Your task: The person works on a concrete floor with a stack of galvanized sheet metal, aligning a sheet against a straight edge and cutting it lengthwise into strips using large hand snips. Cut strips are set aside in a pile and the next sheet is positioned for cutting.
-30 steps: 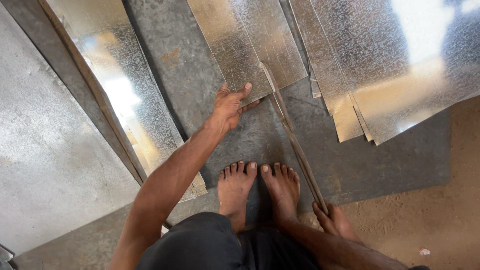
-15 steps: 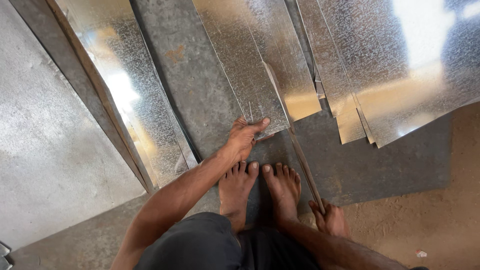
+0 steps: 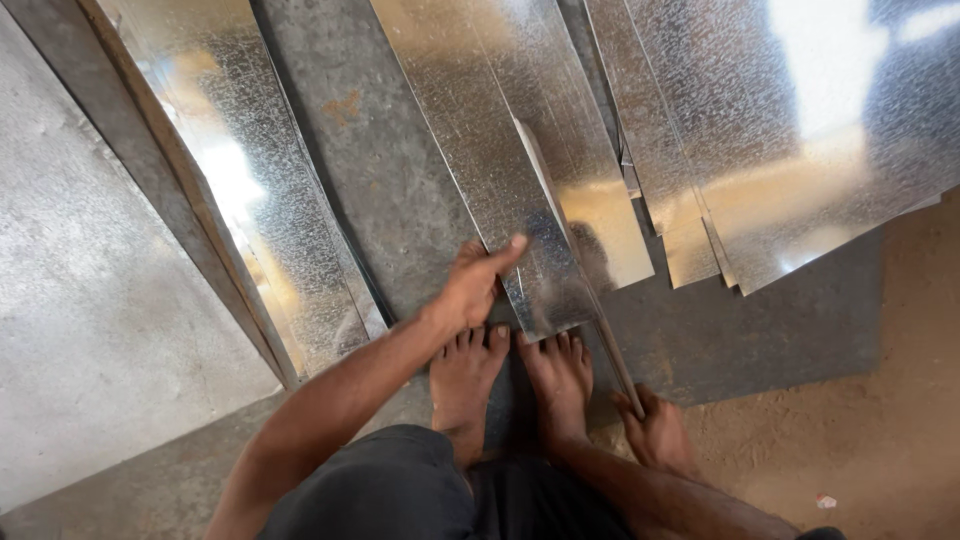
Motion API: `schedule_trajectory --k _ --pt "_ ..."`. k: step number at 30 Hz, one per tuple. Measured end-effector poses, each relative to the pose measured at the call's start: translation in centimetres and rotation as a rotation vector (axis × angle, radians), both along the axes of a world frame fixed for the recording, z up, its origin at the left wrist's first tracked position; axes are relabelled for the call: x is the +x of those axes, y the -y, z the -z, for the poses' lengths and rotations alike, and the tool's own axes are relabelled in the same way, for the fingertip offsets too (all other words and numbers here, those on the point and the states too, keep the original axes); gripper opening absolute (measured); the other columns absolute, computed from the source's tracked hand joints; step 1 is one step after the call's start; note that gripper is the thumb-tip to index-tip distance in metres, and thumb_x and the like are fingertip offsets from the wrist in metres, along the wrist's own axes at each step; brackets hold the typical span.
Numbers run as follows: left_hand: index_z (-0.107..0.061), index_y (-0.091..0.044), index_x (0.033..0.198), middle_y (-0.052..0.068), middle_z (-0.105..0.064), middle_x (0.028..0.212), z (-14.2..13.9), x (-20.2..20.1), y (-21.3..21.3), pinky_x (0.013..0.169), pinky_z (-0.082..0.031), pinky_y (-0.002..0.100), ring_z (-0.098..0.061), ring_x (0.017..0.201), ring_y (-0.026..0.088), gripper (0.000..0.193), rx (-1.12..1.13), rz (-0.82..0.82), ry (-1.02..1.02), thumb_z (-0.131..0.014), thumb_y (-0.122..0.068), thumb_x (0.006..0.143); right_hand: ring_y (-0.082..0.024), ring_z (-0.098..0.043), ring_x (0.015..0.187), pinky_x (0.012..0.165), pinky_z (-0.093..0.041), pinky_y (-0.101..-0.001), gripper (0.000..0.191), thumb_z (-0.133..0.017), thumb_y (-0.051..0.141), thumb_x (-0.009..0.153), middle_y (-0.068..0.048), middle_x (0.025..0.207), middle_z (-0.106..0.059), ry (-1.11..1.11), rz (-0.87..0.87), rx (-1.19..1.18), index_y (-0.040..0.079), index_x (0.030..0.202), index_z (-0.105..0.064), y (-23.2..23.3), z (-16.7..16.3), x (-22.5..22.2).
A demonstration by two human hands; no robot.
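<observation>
My left hand (image 3: 476,283) grips the near left edge of a long shiny galvanized metal strip (image 3: 500,170) that lies on the floor in front of my bare feet (image 3: 510,375). My right hand (image 3: 655,432) is low at the right, closed on the near end of a thin straight metal bar (image 3: 572,255) that runs up across the strip. A second shiny strip (image 3: 570,140) lies partly under the bar, just to the right.
More galvanized sheets (image 3: 800,130) are stacked at the upper right. Another long sheet (image 3: 235,180) lies at the left beside a dull grey sheet (image 3: 90,320). Sandy floor (image 3: 880,430) shows at the lower right.
My left hand has drawn the strip toward my feet, and its near end now lies by my toes. My right hand stays on the bar's end.
</observation>
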State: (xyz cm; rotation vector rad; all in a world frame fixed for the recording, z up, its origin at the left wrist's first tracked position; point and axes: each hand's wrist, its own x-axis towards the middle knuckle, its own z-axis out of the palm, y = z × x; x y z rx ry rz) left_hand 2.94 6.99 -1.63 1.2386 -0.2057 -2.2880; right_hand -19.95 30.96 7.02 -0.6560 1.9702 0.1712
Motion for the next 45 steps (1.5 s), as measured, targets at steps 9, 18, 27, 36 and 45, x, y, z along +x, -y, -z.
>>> schedule_trajectory --k 9,18,27,36,45 --pt "-0.062 -0.010 0.107 0.007 -0.074 0.101 -1.3 -0.8 0.4 0.085 -0.063 0.038 -0.071 0.100 0.020 0.024 0.125 0.021 0.197 -0.080 -0.011 0.089 -0.025 -0.057 0.085 0.074 -0.047 -0.0447 0.047 -0.054 0.046 0.098 -0.021 0.098 -0.063 0.279 0.235 0.082 0.010 0.129 -0.056 0.0 -0.2 -1.7" --pt "-0.075 -0.006 0.109 0.005 -0.076 0.104 -0.1 -0.4 -3.9 0.090 -0.054 0.036 -0.068 0.097 0.017 0.018 -0.051 0.065 -0.016 -0.078 -0.015 0.093 -0.039 -0.061 0.076 0.070 -0.050 -0.0500 0.049 -0.056 0.046 0.100 -0.028 0.077 -0.065 0.042 -0.034 0.000 -0.002 0.104 -0.067 1.1 0.5 0.1" --pt "-0.074 -0.003 0.110 0.006 -0.076 0.101 -3.4 0.1 -1.8 0.084 -0.054 0.040 -0.068 0.095 0.019 0.022 0.026 0.043 -0.136 -0.077 -0.015 0.092 -0.037 -0.068 0.107 0.077 -0.054 -0.0538 0.077 -0.060 0.046 0.095 -0.021 0.144 -0.057 0.390 0.337 -0.037 0.016 0.157 -0.027 3.2 3.1 -1.5" --pt "-0.073 -0.005 0.104 0.006 -0.074 0.101 -1.8 0.7 -3.4 0.100 -0.050 0.035 -0.066 0.101 0.015 0.011 -0.061 0.117 -0.115 -0.081 -0.012 0.101 -0.033 -0.046 0.140 0.109 -0.039 -0.0451 0.074 -0.059 0.024 0.088 -0.019 0.153 -0.049 0.520 0.204 -0.203 0.007 0.156 -0.035 3.3 2.0 -0.9" --pt "-0.077 -0.009 0.105 0.002 -0.078 0.103 -0.7 1.2 -3.1 0.092 -0.052 0.034 -0.068 0.097 0.013 0.015 -0.044 0.165 -0.092 -0.077 -0.013 0.091 -0.045 -0.073 0.096 0.082 -0.055 -0.0485 0.039 -0.050 0.025 0.097 -0.031 0.102 -0.074 0.034 -0.062 -0.201 0.004 0.126 -0.066 5.4 1.1 2.7"
